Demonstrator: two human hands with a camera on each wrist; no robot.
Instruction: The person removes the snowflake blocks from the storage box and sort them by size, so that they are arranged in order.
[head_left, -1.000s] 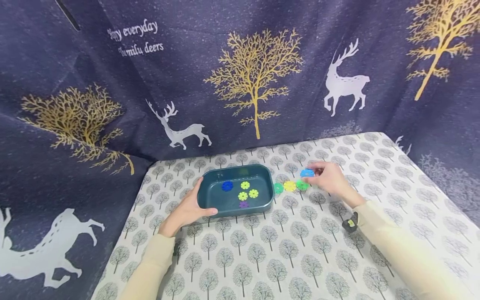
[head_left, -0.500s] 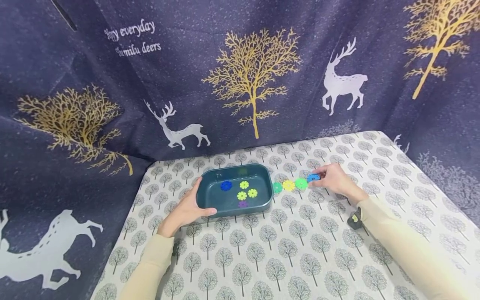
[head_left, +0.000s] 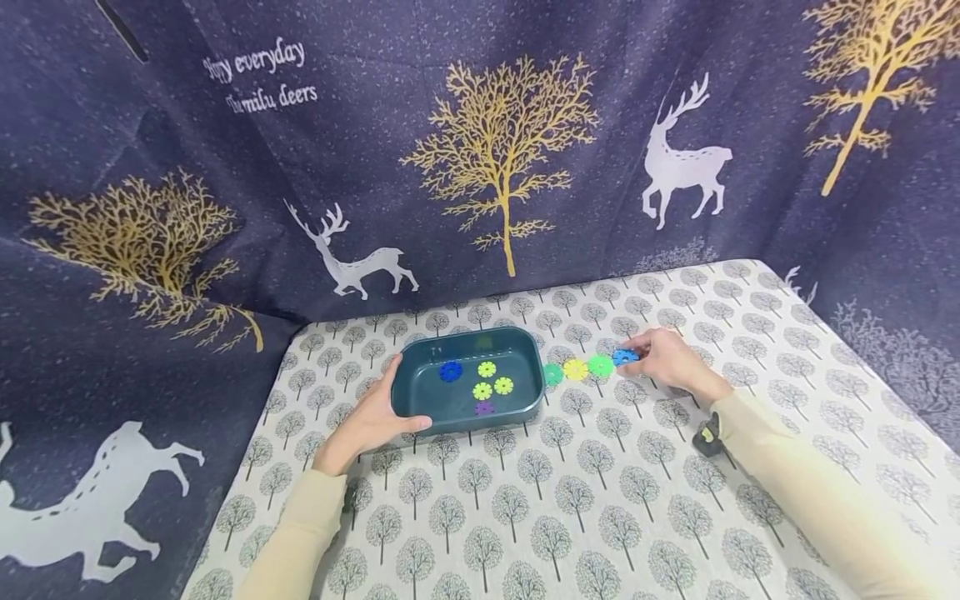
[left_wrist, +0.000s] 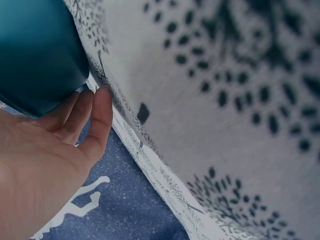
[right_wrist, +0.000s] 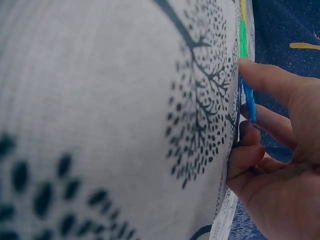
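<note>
Right fingers (right_wrist: 270, 80) pinch the blue snowflake disc (head_left: 620, 357), perhaps touching the green disc (head_left: 600, 366); lay it flat, left fingers (left_wrist: 100, 120) gripping the tray (head_left: 450, 423).

Near the tablecloth's (head_left: 517, 533) back edge, left of its middle, sits the tray (head_left: 442, 397), with the left hand (head_left: 375, 417) at its front-left corner. In it, a lone disc (head_left: 451, 366) lies left of a trio of discs (head_left: 482, 391) — another disc (head_left: 484, 409) by the front wall. Just right of the tray, four discs (head_left: 576, 366) run rightward — the right hand (head_left: 672, 360) at the last. Behind hangs a tapestry (head_left: 360, 150).
</note>
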